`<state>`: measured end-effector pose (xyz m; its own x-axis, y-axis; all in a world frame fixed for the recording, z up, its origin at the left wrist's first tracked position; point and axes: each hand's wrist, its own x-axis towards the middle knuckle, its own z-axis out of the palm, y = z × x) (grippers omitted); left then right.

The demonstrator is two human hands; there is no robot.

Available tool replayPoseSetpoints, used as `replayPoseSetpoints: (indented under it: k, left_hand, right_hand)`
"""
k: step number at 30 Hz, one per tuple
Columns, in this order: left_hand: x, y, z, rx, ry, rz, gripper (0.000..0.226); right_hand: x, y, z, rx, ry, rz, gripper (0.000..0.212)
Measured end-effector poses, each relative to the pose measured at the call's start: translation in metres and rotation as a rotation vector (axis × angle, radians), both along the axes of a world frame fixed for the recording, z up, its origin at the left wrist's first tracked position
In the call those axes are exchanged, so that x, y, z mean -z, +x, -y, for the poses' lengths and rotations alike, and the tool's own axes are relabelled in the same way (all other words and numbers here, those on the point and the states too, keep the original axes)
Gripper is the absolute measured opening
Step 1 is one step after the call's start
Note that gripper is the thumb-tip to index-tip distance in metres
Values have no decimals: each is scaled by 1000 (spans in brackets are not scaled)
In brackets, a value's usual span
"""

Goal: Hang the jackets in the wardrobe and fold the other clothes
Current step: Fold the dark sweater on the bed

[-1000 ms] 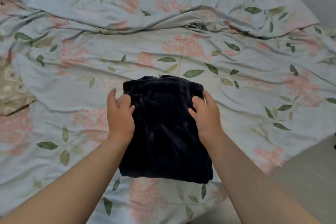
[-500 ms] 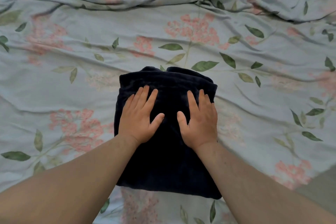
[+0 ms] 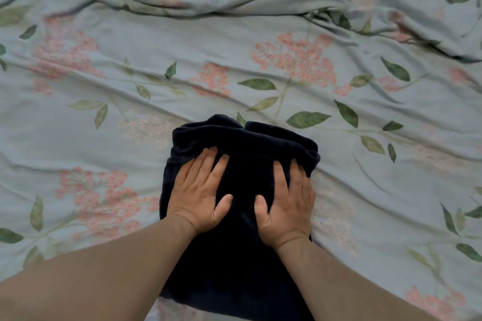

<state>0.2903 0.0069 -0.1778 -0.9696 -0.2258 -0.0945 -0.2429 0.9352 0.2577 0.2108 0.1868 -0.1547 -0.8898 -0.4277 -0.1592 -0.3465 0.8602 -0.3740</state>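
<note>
Folded garment [image 3: 242,255], dark navy and plush-looking, sits in the lower middle of the frame on the bed, on a pale blue floral bedcover [image 3: 104,138]. Its long axis runs up and down the frame, from the bottom edge toward the centre, and the thick rolled end points to the top of the frame.

Both hands are down on it. The left hand [image 3: 199,195] lies flat, palm down, fingers straight and slightly fanned, on the upper left part of the bundle. The right hand [image 3: 285,203] lies flat beside it on the upper right part, fingertips near the bundle's right edge. The thumbs point at each other with a strip of dark cloth between them (neither hand curls round anything).

What kind of garment it is cannot be told, since the fabric is too dark to show seams or layers. The forearms cross its lower corners, the right one hiding the lower right corner, and its near edge sits just above the bottom of the frame.

Across the top of the frame the bedcover bunches into a long wrinkled ridge [image 3: 234,0], well apart from the bundle. Pink flower clusters and green leaves are printed all round it.
</note>
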Motion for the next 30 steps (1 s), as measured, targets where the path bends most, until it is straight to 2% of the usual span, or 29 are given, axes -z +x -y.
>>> replayPoseSetpoints:
  k: [4,6,7,9,11,13,14,16,18,19,23,27,30]
  left_hand:
    - [-12,-2,-1,-25,5,-50,75]
    - [-26,5,-5,-44,34,-107,75]
    - [-33,14,-8,-120,61,-119,77]
    - [-46,33,-11,-456,179,-102,81]
    - [-58,54,-11,-841,455,-44,67]
    - [-67,72,-8,-1022,813,-8,41]
    - [-71,75,-3,-1067,997,30,39]
    - [-76,76,9,-1117,1363,194,51]
    - [-86,74,18,-1103,1622,414,54]
    - [-93,72,20,-1070,1677,486,54]
    - [-113,73,22,-1037,1684,483,59]
    - [-135,87,26,-1084,1568,444,34]
    - [-131,111,24,-1153,1491,440,31]
  right_hand:
    - [-9,-4,-1,1,-44,24,77]
    - [-22,-1,-8,33,-103,106,82]
    - [-29,2,-14,94,-152,165,86]
    - [-44,8,-29,304,-240,237,96]
    - [-56,14,-47,521,-326,400,90]
    - [-64,22,-64,658,-484,751,71]
    - [-67,24,-69,692,-557,962,71]
    - [-73,25,-74,740,-584,1280,70]
    - [-80,22,-72,757,-585,1462,62]
    - [-85,19,-69,768,-587,1515,58]
    - [-106,10,-59,766,-609,1526,49]
    - [-124,21,-50,766,-590,1540,48]
    - [-122,42,-44,753,-539,1588,50]
